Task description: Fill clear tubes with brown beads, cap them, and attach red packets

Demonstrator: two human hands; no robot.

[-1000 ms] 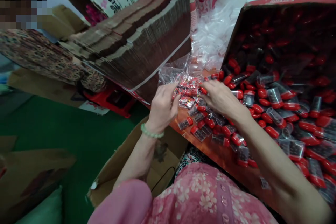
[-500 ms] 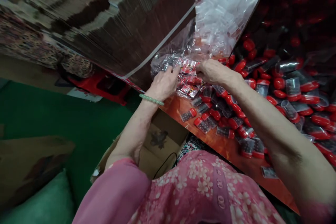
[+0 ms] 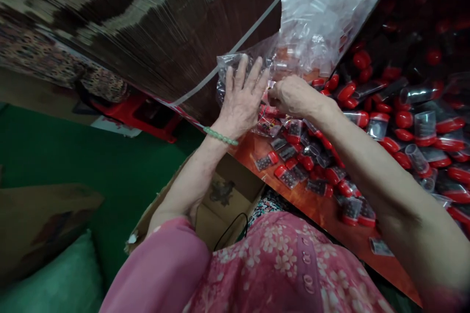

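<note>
My left hand (image 3: 244, 98), a green bead bracelet (image 3: 221, 136) at its wrist, lies with fingers spread over a clear plastic bag (image 3: 224, 71). Small red printed packets (image 3: 270, 121) show between the two hands, partly under the plastic. Close by on the right, my right hand (image 3: 292, 95) is closed, its fingertips at the packets; what they hold, if anything, is hidden. Just below the hands lie several small clear tubes with red caps (image 3: 288, 176), filled with dark beads or pellets, on the orange tabletop (image 3: 249, 149).
A large heap of red-capped tubes (image 3: 422, 127) covers the right side. Behind the hands lies a bag of clear empty tubes (image 3: 319, 14). Strapped cardboard stacks (image 3: 205, 14) rise at the back left. Below the table edge stand an open carton (image 3: 205, 225) and a red stool (image 3: 154, 117).
My left hand has moved up and slightly right, and its fingers have spread out over the plastic bag. My right hand has stayed closed near the packets. The view has shifted slightly.
</note>
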